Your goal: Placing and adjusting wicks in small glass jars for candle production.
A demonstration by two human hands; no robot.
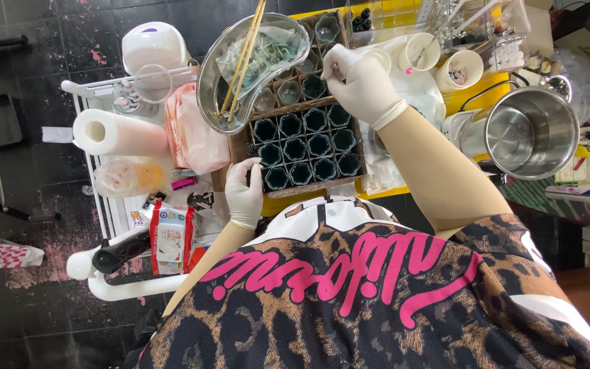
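L hand [244, 193] gloved, grips crate [302, 137] edge, frame centre-left; R hand [360, 82] upper centre, fingertips pinched, pinched item too small to tell.

My left hand [244, 195] wears a pale glove and sits close in front of my chest, wrist bent, fingers curled together with the fingertips pointing away from me. The bare forearm behind it runs back under my body. My right hand [360, 82], gloved the same way, reaches farther out, arm nearly straight, the bare forearm slanting back to my shoulder. Its fingers are bunched, thumb and forefinger seemingly pinched together, though I can't make out whether anything sits between them. The two hands are well apart.
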